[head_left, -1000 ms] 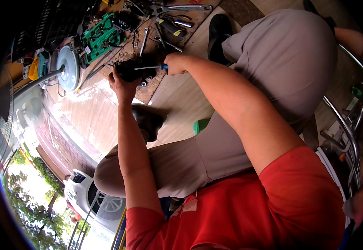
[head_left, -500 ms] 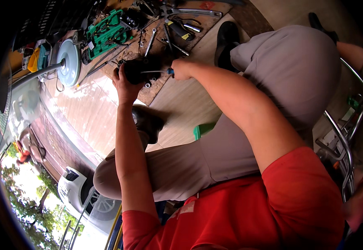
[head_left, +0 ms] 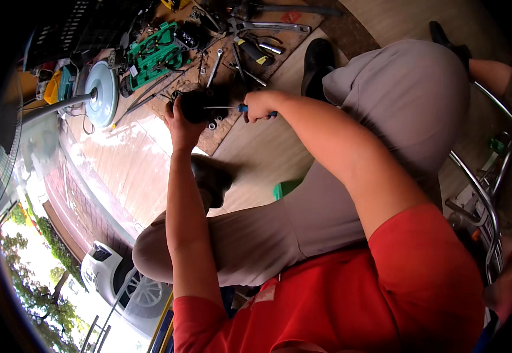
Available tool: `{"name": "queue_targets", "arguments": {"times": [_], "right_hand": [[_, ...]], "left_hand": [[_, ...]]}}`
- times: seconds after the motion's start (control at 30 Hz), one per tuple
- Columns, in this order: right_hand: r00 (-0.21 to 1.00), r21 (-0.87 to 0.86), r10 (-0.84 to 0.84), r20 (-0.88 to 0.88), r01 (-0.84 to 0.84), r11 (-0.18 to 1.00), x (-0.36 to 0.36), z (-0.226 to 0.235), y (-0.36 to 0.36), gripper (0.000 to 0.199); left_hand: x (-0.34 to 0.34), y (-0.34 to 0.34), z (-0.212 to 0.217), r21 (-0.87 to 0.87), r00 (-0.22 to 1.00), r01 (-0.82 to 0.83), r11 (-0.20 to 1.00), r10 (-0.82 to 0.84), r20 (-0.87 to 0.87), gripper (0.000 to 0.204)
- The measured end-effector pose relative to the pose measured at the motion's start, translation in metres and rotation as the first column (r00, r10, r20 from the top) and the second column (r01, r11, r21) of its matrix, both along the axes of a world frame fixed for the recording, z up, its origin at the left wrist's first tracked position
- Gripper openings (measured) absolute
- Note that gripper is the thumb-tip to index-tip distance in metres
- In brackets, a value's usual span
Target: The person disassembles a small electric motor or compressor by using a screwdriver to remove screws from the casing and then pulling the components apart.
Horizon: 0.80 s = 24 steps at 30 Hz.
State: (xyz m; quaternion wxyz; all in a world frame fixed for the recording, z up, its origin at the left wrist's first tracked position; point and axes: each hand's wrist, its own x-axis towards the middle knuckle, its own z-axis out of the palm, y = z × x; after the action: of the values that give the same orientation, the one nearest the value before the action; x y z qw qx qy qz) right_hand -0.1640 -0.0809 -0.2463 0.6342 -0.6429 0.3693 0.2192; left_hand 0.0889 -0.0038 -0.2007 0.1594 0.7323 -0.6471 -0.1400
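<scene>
My left hand point(head_left: 182, 128) is closed around the side of a bulky black part point(head_left: 196, 107), whose details are lost in shadow. From the right, my right hand point(head_left: 259, 106) grips a screwdriver point(head_left: 224, 107) with a blue handle and a thin metal shaft. The shaft lies nearly level and its tip meets the black part; the exact contact spot is too dark to make out. Beneath the part, a few small metal rings or sockets point(head_left: 212, 125) lie on a worn board point(head_left: 216, 140).
Farther off on the board are a combination wrench point(head_left: 215, 67), pliers point(head_left: 252, 49), a large adjustable wrench point(head_left: 270, 26) and a green tool case point(head_left: 153, 57). A fan with a round pale base point(head_left: 100, 94) stands at left. My black shoe point(head_left: 211, 179) is close to the board.
My right hand has shifted slightly right and down, and more of the screwdriver handle shows behind it. The view has tilted a little. Both hands keep their holds.
</scene>
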Motion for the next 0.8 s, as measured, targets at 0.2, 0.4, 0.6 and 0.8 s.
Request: {"name": "queue_targets", "arguments": {"times": [0.2,0.4,0.6,0.8], "right_hand": [[0.98,-0.387,0.112,-0.163,-0.168,0.907,0.007,0.003,0.015,0.019],[0.983,-0.594,-0.139,-0.123,0.04,0.803,-0.003,0.022,0.029,0.026],[0.99,-0.529,-0.056,-0.132,-0.023,0.848,-0.001,0.014,0.015,0.022],[0.999,0.097,-0.046,-0.008,0.046,0.994,-0.007,0.007,-0.018,0.019]], "left_hand": [[-0.005,0.0,-0.002,0.011,1.0,-0.011,1.0,0.011,-0.007,0.111],[-0.005,0.004,-0.002,0.027,0.998,-0.049,0.998,0.05,-0.03,0.111],[-0.003,0.0,-0.003,-0.037,1.0,-0.012,0.999,0.012,-0.015,0.106],[-0.006,-0.002,0.0,-0.019,0.998,0.004,1.0,-0.005,-0.06,0.103]]}}
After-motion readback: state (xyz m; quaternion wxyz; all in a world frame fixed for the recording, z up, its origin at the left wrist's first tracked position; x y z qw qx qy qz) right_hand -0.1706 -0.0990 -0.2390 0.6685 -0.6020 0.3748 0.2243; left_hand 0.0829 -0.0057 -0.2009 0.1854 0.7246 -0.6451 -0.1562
